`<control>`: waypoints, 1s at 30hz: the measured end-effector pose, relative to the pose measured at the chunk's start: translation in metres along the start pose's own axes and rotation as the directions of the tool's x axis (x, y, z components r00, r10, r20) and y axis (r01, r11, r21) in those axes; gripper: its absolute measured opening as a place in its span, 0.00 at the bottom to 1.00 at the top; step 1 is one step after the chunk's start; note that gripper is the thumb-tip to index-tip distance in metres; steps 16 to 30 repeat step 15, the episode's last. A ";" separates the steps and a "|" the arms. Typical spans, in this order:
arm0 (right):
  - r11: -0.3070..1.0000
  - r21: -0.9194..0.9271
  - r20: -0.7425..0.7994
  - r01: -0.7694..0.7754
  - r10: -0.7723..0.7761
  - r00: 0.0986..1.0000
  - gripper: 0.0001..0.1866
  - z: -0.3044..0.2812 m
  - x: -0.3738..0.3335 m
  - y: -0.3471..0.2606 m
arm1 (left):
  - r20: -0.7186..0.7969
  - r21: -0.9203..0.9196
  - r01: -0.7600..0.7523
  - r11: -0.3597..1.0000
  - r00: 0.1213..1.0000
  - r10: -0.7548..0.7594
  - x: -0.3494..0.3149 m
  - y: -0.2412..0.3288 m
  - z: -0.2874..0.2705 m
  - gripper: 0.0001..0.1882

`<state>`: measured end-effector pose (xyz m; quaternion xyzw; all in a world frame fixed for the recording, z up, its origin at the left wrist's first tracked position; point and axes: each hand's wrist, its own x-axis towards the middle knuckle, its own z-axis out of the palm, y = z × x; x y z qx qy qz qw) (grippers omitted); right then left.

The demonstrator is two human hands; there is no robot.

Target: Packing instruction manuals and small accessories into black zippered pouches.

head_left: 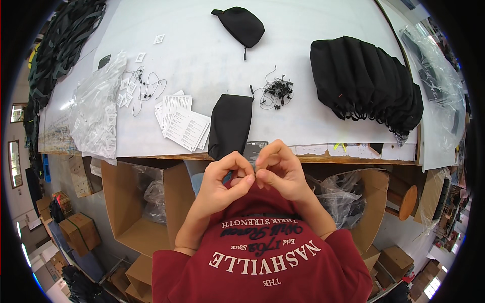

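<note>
My left hand [227, 178] and my right hand [281, 170] meet in front of the table's near edge. Thumb and forefinger of each are pinched together, fingertips almost touching; whatever they hold is too fine to make out. Just beyond the fingers shows a small dark card [256, 146], partly covered by them; whether it is held or lies on the table, I cannot tell. A black zipped pouch [231, 123] lies just past my left hand, its zipper pull at the upper right corner. Farther right is a tangle of black tag strings [278, 93].
Another black pouch [242, 28] lies at the far middle, and a row of black pouches [366, 81] at the right. Printed white cards [187, 126], loose strings [146, 88] and a clear plastic bag [96, 111] lie left. Open cardboard boxes [134, 207] stand below the table edge.
</note>
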<state>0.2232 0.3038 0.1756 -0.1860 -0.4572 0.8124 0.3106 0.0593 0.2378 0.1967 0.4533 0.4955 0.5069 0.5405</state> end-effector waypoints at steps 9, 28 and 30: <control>0.884 -0.452 0.014 0.124 -0.131 0.991 0.08 -0.008 -0.001 -0.011 | 0.034 0.166 0.016 0.986 0.999 -0.022 0.008 0.001 0.000 0.04; 0.998 0.007 -0.042 -0.064 0.064 0.997 0.11 -0.027 -0.012 -0.003 | 0.250 0.224 -0.056 0.973 0.968 -0.001 0.033 0.007 -0.002 0.04; 0.998 0.007 -0.042 -0.064 0.064 0.997 0.11 -0.027 -0.012 -0.003 | 0.250 0.224 -0.056 0.973 0.968 -0.001 0.033 0.007 -0.002 0.04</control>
